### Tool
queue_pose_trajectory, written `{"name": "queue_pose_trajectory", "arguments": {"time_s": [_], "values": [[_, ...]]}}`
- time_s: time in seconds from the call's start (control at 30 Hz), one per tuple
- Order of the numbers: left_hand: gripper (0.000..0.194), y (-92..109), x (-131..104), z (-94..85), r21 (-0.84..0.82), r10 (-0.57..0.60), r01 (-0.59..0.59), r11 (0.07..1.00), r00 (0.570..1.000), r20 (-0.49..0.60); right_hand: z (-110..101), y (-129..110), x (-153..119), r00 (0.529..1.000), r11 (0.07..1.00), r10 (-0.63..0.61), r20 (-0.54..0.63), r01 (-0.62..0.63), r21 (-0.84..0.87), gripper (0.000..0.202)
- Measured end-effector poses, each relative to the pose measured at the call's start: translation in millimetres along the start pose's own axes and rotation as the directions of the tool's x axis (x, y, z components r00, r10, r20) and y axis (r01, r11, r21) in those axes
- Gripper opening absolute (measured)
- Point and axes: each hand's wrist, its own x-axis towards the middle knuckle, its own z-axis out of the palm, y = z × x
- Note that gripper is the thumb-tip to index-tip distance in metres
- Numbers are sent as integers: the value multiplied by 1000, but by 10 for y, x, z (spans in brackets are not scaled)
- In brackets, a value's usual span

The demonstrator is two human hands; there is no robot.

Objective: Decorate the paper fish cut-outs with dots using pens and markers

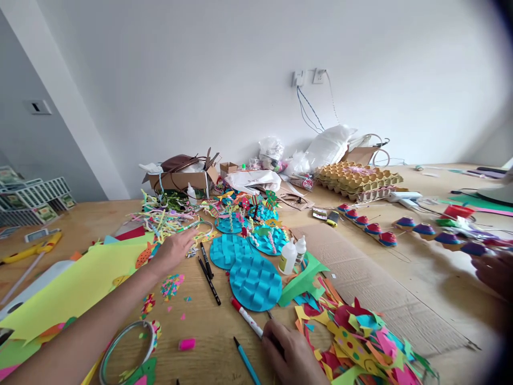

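Observation:
My left hand [174,250] reaches across the table, fingers bent together at the near rim of a thin roll of tape [211,231]. Low in the middle, my right hand [294,355] is closed at the rear end of a red-and-white marker [245,315]; a thin dark tip shows just ahead of its fingers. Beside that hand lie a blue pencil [246,361] and a heap of coloured paper scraps [356,342]. Blue paper discs with raised strips [255,283] sit between my hands. Two black pens [209,280] lie left of the discs.
White glue bottles [287,258] stand by the discs. Yellow paper [80,289] covers the left side. Egg trays [356,179] are stacked at the back. Another person's hand [495,272] is at the far right, by painted egg-tray cups [448,239]. A second tape roll [150,342] lies in front.

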Motion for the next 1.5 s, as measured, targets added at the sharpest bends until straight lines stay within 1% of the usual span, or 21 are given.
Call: {"name": "queue_pose_trajectory", "arguments": {"time_s": [0.07, 0.13, 0.2, 0.27, 0.33, 0.4, 0.5, 0.6, 0.67, 0.73, 0.77, 0.83, 0.97, 1.07, 1.13, 1.17, 1.2, 1.27, 1.3, 1.37, 1.5], "values": [[23, 186, -134, -66, -2, 204, -204, 979, 979, -11, -11, -47, 12, 997, 985, 61, -52, -52, 165, 20], [28, 391, -256, -149, 8, 371, -371, 928, 928, -37, -57, -152, 18, 985, 906, 159, -64, -119, 406, 29], [38, 596, -350, -234, 20, 500, -500, 866, 864, -58, -151, -324, 17, 973, 728, 227, 37, -194, 658, 40], [43, 782, -410, -299, 29, 594, -593, 804, 801, -70, -281, -540, 22, 975, 584, 202, 90, -194, 788, 46], [45, 933, -441, -329, 36, 653, -653, 757, 754, -73, -410, -745, 48, 979, 536, 167, 113, -187, 823, 44], [48, 1039, -457, -325, 41, 691, -690, 722, 718, -83, -491, -886, 93, 976, 502, 195, 98, -185, 845, 40], [51, 1119, -474, -299, 59, 726, -724, 688, 683, -87, -483, -946, 168, 966, 380, 215, 146, -220, 899, 34], [54, 1137, -495, -306, 84, 744, -740, 668, 662, -90, -389, -905, 210, 960, 305, 217, 175, -237, 922, 38], [54, 1139, -514, -329, 79, 747, -743, 664, 660, -79, -339, -882, 214, 962, 301, 216, 168, -230, 926, 41], [54, 1150, -538, -348, 27, 730, -730, 683, 680, -67, -316, -879, 207, 970, 324, 195, 147, -206, 923, 42], [54, 1162, -553, -353, -25, 709, -712, 702, 702, -71, -313, -884, 203, 975, 342, 176, 136, -190, 920, 42], [55, 1203, -585, -358, -177, 632, -637, 751, 770, -92, -314, -901, 196, 985, 369, 130, 110, -152, 917, 43], [51, 1304, -614, -403, -449, 453, -437, 779, 888, -77, -312, -921, 193, 992, 376, 90, 85, -113, 920, 42], [41, 1328, -587, -461, -582, 242, -247, 774, 966, -89, -295, -904, 195, 988, 374, 116, 99, -135, 918, 42], [31, 1325, -562, -486, -680, 70, -83, 729, 996, -47, -280, -886, 197, 986, 352, 119, 114, -149, 924, 43], [27, 1328, -552, -493, -737, -14, 30, 675, 1000, 28, -274, -879, 198, 986, 337, 116, 121, -154, 929, 43], [24, 1337, -547, -494, -785, -84, 158, 600, 987, 134, -268, -873, 200, 985, 321, 116, 127, -158, 934, 43], [29, 1382, -549, -487, -817, -151, 391, 424, 920, 362, -261, -867, 201, 982, 293, 125, 140, -171, 941, 43], [33, 1416, -556, -479, -802, -146, 466, 373, 883, 446, -259, -867, 201, 980, 282, 132, 150, -182, 942, 43], [38, 1492, -573, -459, -770, -120, 533, 351, 841, 528, -257, -869, 199, 975, 260, 142, 173, -205, 944, 43], [33, 1600, -587, -407, -751, -113, 541, 377, 832, 543, -248, -871, 191, 967, 236, 145, 207, -237, 942, 42]]}}
